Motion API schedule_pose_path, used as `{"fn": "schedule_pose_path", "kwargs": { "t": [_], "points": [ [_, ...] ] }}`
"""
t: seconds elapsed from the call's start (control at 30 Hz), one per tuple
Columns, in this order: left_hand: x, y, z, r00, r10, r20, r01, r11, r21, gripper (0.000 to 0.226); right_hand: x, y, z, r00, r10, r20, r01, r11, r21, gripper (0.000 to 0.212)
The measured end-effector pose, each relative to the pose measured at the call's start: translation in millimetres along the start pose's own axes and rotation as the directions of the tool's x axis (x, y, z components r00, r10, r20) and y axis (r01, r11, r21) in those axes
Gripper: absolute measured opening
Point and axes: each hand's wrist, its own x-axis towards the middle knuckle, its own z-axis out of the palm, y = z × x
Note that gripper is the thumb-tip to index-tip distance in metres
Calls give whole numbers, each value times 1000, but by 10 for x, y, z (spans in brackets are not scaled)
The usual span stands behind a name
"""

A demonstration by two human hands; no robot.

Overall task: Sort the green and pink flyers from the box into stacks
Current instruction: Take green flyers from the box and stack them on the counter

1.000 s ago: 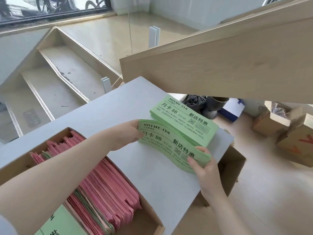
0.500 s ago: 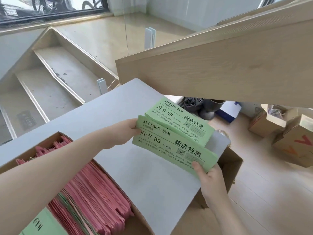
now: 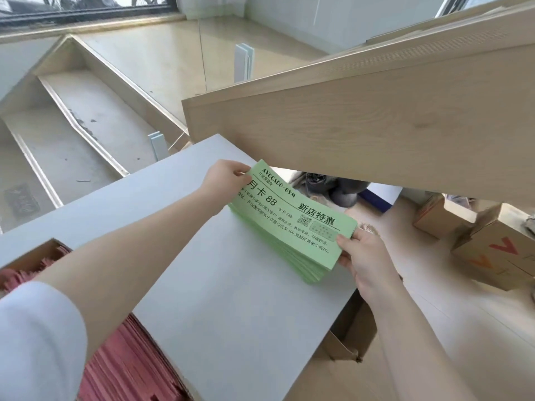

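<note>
Stood at a grey table (image 3: 202,299) beneath a slanted wooden stair panel (image 3: 376,125). Saw an open cardboard box (image 3: 26,256) on the table's near left, filled with pink flyers (image 3: 124,371). Found the green flyers (image 3: 289,224) gathered in one stack on the table's far right corner, top sheet printed side up. Held that stack at both short ends: left hand (image 3: 223,180) pinching the far end between thumb and fingers, right hand (image 3: 364,256) pinching the near end likewise. Noticed more cardboard boxes (image 3: 492,250) on the floor to the right
</note>
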Motion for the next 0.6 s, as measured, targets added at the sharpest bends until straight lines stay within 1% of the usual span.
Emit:
{"fn": "schedule_pose_path", "kwargs": {
  "t": [0.03,0.1,0.17,0.23,0.27,0.33,0.37,0.4,0.5,0.57,0.6],
  "points": [
    [25,-6,21,1000,2,3,-2,1000,6,24,8,-8,-6,1000,-13,-12,12,999,-35,22],
    [63,-26,52,1000,0,11,0,1000,29,25,14,2,-32,997,-62,-42,54,984,-170,18],
    [85,-71,78,1000,-9,10,9,998,61,25,23,37,-68,989,-130,-65,102,938,-330,15],
    [89,-128,97,1000,-15,4,15,997,78,25,38,50,-78,981,-176,-81,115,866,-486,15],
    [91,-153,109,1000,-14,4,14,997,76,25,40,54,-77,978,-186,-91,106,827,-552,20],
    [104,-202,136,1000,-3,1,3,996,91,23,43,70,-75,979,-163,-121,56,788,-613,41],
    [112,-224,153,1000,1,-3,0,993,119,20,37,83,-76,982,-133,-136,21,785,-619,49],
    [113,-244,170,1000,-1,-4,2,989,148,17,26,94,-73,986,-98,-132,-3,795,-606,49],
    [108,-290,198,999,-30,22,25,984,176,17,19,163,-50,996,26,-83,-61,888,-456,31],
    [106,-295,184,998,-54,32,48,984,170,17,13,204,-41,994,78,-77,-101,928,-358,30],
    [93,-276,166,997,-70,33,63,984,165,15,5,213,-40,992,79,-96,-107,935,-337,35]
  ]
}}
